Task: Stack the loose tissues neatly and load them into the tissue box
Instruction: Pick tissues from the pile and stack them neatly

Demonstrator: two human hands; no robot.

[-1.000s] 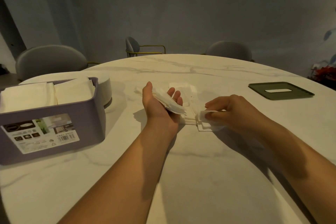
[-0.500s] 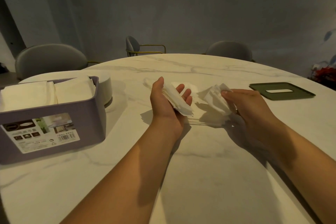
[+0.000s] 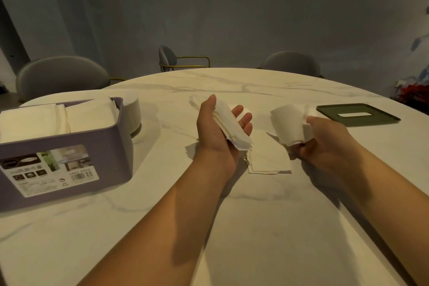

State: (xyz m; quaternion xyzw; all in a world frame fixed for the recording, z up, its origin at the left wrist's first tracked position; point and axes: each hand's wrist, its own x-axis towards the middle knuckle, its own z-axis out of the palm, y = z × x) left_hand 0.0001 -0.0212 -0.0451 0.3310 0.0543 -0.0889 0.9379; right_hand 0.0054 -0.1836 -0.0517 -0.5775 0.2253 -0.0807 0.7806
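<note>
My left hand (image 3: 212, 133) is palm up over the table's middle and holds a stack of white tissues (image 3: 234, 136) between thumb and fingers. My right hand (image 3: 329, 146) pinches a single curled tissue (image 3: 287, 123), lifted above the table just right of the stack. A few flat tissues (image 3: 269, 158) lie on the marble table (image 3: 267, 227) between my hands. The purple tissue box (image 3: 65, 153) stands open at the left with white tissues (image 3: 34, 121) inside. Its dark green lid (image 3: 357, 115) with a slot lies at the right.
A white round object (image 3: 132, 111) stands behind the purple box. Grey chairs (image 3: 62, 72) ring the far side of the round table. Something red (image 3: 413, 93) sits beyond the table's right edge.
My right hand picked one tissue off the flat pile and raised it up and to the right. My left hand rose slightly, keeping its stack.
</note>
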